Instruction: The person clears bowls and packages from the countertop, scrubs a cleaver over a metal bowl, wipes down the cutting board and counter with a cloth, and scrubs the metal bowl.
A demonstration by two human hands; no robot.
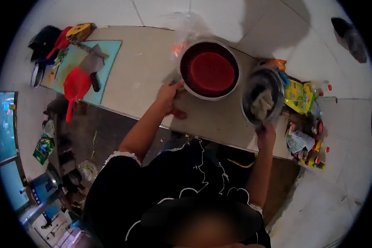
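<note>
Head view: beige counter (132,66) beside white tiles (161,14), below two bowls (211,98).

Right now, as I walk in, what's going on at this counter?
Someone is handling two round vessels at the counter. Their right hand holds a metal bowl with something pale and crumpled in it, too blurred to name. Their left hand is at the side of a pale-rimmed bowl that is red inside; whether it grips is unclear. On the left, a cleaver and a red scoop lie on a light blue cutting board.
</note>
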